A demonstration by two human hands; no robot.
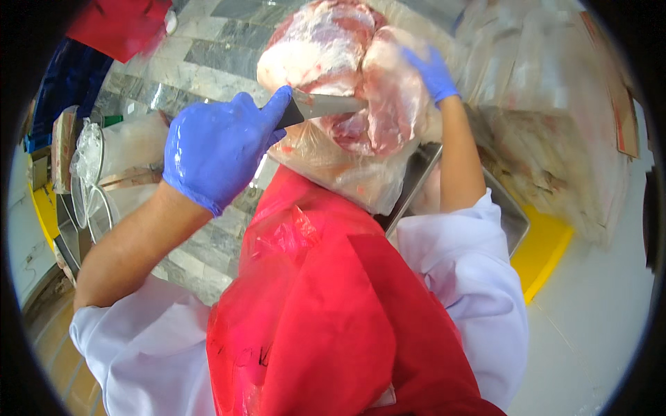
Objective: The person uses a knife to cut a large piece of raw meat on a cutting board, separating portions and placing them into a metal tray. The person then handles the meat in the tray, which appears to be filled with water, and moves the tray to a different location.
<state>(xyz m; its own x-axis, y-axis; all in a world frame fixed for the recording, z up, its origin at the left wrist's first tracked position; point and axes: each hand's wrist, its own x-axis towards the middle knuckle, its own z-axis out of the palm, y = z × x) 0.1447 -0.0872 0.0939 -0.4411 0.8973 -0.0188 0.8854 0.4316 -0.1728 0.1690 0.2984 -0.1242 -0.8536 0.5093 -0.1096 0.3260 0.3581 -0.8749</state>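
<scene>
My left hand, in a blue glove, is closed round the dark handle of a knife, whose broad blade reaches rightward against a large piece of raw meat with white fat. The meat rests on clear plastic above my red apron. My right hand, also gloved in blue, lies on the meat's upper right part with its fingers stretched out, slightly blurred.
A steel tray sits at the right, over a yellow board. Plastic-wrapped stock stands at upper right. A wire-framed bag holder is at left, a red object at upper left, above grey tiled floor.
</scene>
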